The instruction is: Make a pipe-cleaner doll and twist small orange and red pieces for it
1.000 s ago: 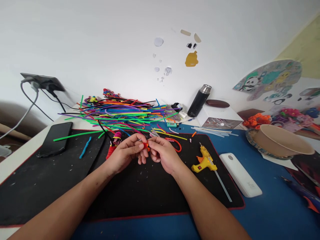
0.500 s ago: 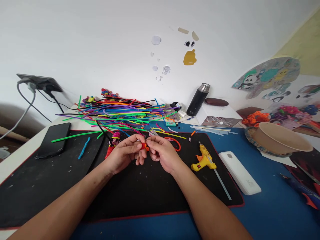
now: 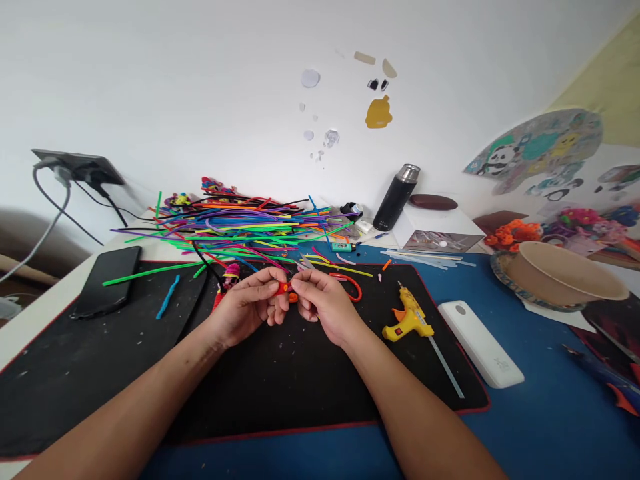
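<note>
Orange-red pipe cleaner piece sits pinched between your two hands just above the black mat, bent into a small, unfinished shape. Your left hand and right hand both close fingertips on it, wrists low, forearms angled inward. Beyond lie a red loop, a yellow glue gun, then the unused pile of colored sticks.

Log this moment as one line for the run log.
left hand: pinching orange piece | right hand: pinching same piece | over: black mat | nearby: glue gun, stick pile
</note>
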A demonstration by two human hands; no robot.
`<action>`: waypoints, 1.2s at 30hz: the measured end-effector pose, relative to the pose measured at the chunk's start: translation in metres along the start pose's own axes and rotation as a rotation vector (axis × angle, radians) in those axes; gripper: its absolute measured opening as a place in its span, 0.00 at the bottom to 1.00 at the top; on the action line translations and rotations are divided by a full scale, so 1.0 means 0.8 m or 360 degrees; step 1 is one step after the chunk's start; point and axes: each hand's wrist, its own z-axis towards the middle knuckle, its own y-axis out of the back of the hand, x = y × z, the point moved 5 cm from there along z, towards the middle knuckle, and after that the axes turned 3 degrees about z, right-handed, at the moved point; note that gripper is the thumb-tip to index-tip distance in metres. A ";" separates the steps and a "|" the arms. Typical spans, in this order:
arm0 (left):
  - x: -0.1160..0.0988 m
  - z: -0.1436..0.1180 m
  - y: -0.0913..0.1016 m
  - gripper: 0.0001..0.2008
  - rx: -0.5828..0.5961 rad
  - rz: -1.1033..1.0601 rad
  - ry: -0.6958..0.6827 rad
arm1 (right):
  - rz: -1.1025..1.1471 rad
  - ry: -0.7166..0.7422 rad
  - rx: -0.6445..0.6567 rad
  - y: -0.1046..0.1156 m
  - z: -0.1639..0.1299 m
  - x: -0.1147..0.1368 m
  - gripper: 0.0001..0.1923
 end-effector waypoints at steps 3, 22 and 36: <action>0.000 0.000 0.000 0.07 -0.0017 0.0009 0.0006 | -0.0093 0.0048 -0.0012 0.002 0.002 -0.001 0.15; -0.007 -0.001 -0.001 0.14 -0.0252 0.0565 -0.0362 | -0.0433 0.0230 -0.0101 0.003 0.005 -0.002 0.08; -0.003 0.000 0.005 0.12 -0.0187 0.0408 -0.0111 | -0.0524 0.0285 -0.0106 0.004 0.003 0.001 0.08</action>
